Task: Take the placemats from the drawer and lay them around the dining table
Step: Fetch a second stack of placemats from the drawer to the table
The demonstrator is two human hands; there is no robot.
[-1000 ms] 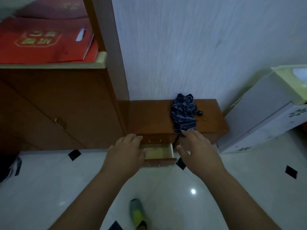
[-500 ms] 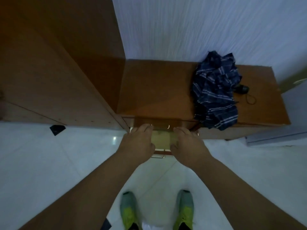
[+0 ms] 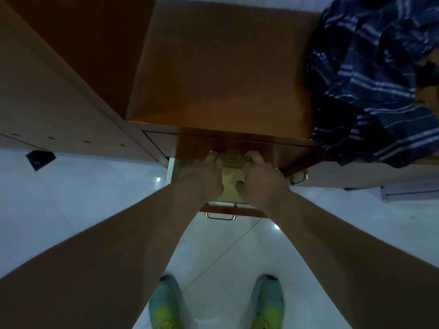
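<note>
The low cabinet's drawer [image 3: 240,211] is pulled out toward me, brass handle at the front. Pale yellow placemats [image 3: 231,184] lie inside, showing only in the gap between my hands. My left hand [image 3: 202,179] and my right hand [image 3: 261,181] are both down in the drawer, side by side on the mats. Their fingers stretch forward to the back of the opening under the cabinet top. My right thumb lies on the mat surface. The rest of the mats is hidden by my hands.
The low wooden cabinet top [image 3: 225,67] carries a crumpled dark blue plaid cloth [image 3: 370,79] at the right. A tall wooden cabinet [image 3: 47,91] stands at the left. Another drawer handle [image 3: 300,178] is at the right. My shoes [image 3: 165,302] stand on the white tiled floor.
I have bent closer over the cabinet. Both hands have gone from above the drawer down into it and now lie on the placemats.
</note>
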